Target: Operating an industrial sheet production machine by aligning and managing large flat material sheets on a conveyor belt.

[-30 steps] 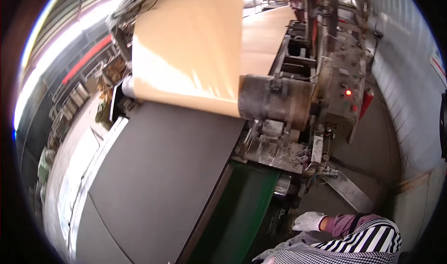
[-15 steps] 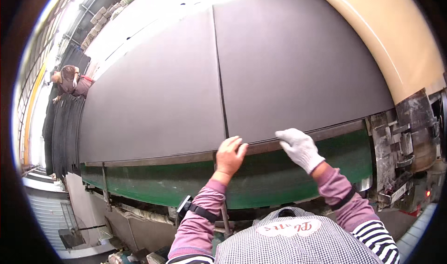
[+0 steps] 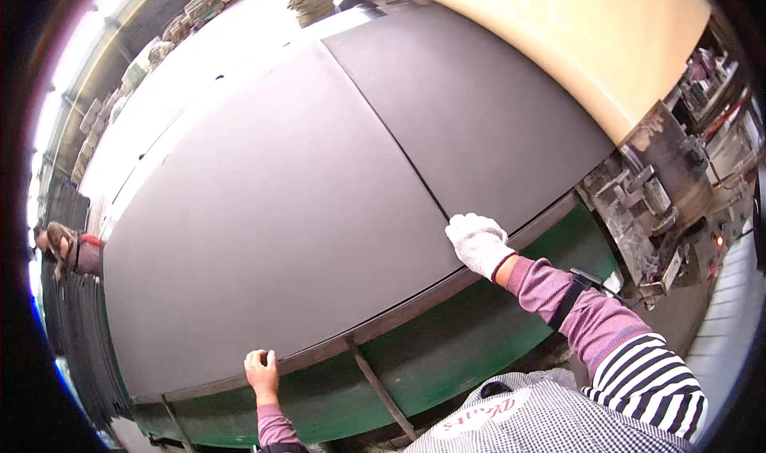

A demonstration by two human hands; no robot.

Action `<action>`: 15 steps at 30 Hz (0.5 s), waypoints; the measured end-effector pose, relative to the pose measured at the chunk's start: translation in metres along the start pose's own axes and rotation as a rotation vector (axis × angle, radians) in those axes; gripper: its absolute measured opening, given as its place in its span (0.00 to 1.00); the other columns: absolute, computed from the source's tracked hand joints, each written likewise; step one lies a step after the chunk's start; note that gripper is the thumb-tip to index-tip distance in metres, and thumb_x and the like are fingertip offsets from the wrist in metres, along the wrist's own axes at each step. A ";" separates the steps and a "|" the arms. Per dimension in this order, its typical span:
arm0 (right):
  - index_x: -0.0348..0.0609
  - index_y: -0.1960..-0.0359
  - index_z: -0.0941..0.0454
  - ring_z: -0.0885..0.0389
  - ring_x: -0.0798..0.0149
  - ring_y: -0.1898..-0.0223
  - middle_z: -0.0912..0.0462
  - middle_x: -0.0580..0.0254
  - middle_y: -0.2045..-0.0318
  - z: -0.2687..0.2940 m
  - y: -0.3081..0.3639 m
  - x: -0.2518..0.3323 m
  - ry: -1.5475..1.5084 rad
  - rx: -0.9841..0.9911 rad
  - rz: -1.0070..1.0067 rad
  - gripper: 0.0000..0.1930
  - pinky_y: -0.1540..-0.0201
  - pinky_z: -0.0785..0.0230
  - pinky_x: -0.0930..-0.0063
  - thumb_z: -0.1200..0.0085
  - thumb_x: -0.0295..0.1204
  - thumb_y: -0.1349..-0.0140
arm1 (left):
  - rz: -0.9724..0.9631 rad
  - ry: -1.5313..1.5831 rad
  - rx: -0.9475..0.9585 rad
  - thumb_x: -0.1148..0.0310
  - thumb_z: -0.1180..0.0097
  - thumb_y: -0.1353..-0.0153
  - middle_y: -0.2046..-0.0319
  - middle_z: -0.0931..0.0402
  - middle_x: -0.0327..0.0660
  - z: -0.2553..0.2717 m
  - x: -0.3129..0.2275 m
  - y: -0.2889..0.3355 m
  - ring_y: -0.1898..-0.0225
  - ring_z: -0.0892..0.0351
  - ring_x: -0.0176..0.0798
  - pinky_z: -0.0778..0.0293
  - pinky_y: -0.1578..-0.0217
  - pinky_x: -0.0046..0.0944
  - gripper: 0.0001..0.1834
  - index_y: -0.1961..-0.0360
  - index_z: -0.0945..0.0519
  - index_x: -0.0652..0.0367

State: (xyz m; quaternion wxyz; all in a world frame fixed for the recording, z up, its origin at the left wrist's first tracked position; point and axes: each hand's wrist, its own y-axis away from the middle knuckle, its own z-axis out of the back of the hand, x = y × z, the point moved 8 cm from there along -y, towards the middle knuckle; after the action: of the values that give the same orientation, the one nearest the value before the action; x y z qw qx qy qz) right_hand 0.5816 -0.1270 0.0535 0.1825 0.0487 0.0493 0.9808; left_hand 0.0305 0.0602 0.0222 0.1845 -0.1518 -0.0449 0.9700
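Two hands work the near edge of broad dark-grey sheeting on a factory floor. The right hand [image 3: 479, 243], in a white knitted glove, is curled at the near end of the seam where the left-hand sheet [image 3: 263, 197] meets the right-hand sheet [image 3: 479, 102]; from where I stand I cannot tell whether its fingers are clamped on an edge or only pressed there. The left hand [image 3: 261, 371], bare and loosely bent, is well apart from it, farther left at the near rim of the left-hand sheet; whether it grips the material I cannot tell either. Both sheets lie flat and stretch away beyond the hands, the seam running from the glove toward the far side.

Purple sleeves [image 3: 544, 281] cover the forearms, above a checked apron [image 3: 542, 417]. Just below the sheets runs a dark rail [image 3: 399, 308], and under that a green band [image 3: 447, 357] crossed by a slanting bar [image 3: 379, 385]. At upper right, a glossy tan sheet [image 3: 574, 46] slopes down beside a worn metal roller [image 3: 678, 166], near a lit red lamp [image 3: 720, 241]. At far left, a co-worker [image 3: 68, 249] bends beside hanging dark sheets [image 3: 80, 325].
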 end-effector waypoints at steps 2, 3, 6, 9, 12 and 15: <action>0.45 0.63 0.17 0.17 0.52 0.56 0.19 0.55 0.58 -0.008 0.000 -0.033 0.049 0.114 -0.222 0.11 0.58 0.23 0.58 0.52 0.30 0.40 | -0.064 0.056 -0.009 0.61 0.37 0.46 0.64 0.24 0.45 -0.006 -0.037 0.005 0.59 0.27 0.50 0.30 0.55 0.47 0.13 0.69 0.22 0.60; 0.45 0.63 0.17 0.17 0.52 0.56 0.19 0.55 0.58 -0.007 -0.001 -0.043 0.030 0.103 -0.246 0.11 0.58 0.23 0.58 0.52 0.30 0.40 | -0.085 0.036 0.041 0.60 0.37 0.46 0.61 0.23 0.46 -0.011 -0.051 0.008 0.56 0.26 0.51 0.29 0.52 0.47 0.15 0.66 0.20 0.62; 0.43 0.63 0.17 0.16 0.50 0.57 0.17 0.52 0.58 -0.004 0.009 -0.088 -0.043 0.026 -0.398 0.12 0.57 0.23 0.57 0.54 0.30 0.39 | -0.069 0.172 0.234 0.63 0.39 0.44 0.53 0.24 0.48 -0.020 -0.070 0.010 0.48 0.27 0.50 0.31 0.46 0.45 0.17 0.57 0.18 0.62; 0.46 0.60 0.18 0.17 0.51 0.55 0.19 0.54 0.56 -0.001 0.019 -0.150 -0.168 -0.021 -0.587 0.12 0.55 0.23 0.58 0.55 0.29 0.39 | 0.038 0.230 0.187 0.65 0.40 0.42 0.49 0.25 0.51 -0.006 -0.055 0.002 0.46 0.28 0.49 0.32 0.45 0.44 0.13 0.58 0.15 0.58; 0.45 0.59 0.19 0.19 0.51 0.52 0.20 0.54 0.53 0.010 0.025 -0.186 -0.040 -0.068 -0.395 0.12 0.54 0.23 0.58 0.55 0.29 0.38 | 0.050 0.286 0.245 0.63 0.39 0.41 0.48 0.27 0.52 -0.006 -0.051 -0.006 0.46 0.28 0.48 0.33 0.44 0.43 0.13 0.66 0.13 0.63; 0.47 0.57 0.20 0.21 0.53 0.49 0.22 0.56 0.53 0.007 0.028 -0.244 -0.071 -0.012 -0.516 0.12 0.54 0.24 0.56 0.56 0.31 0.36 | -0.025 0.325 0.404 0.60 0.43 0.38 0.56 0.20 0.50 -0.022 -0.088 -0.012 0.50 0.24 0.47 0.29 0.46 0.44 0.14 0.59 0.14 0.57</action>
State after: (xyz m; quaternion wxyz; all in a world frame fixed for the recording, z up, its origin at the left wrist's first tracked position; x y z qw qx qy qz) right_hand 0.7987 -0.2409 0.0452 0.4285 0.0678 0.0476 0.8997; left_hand 0.1197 0.0389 0.0270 0.2277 -0.2651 0.1779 0.9199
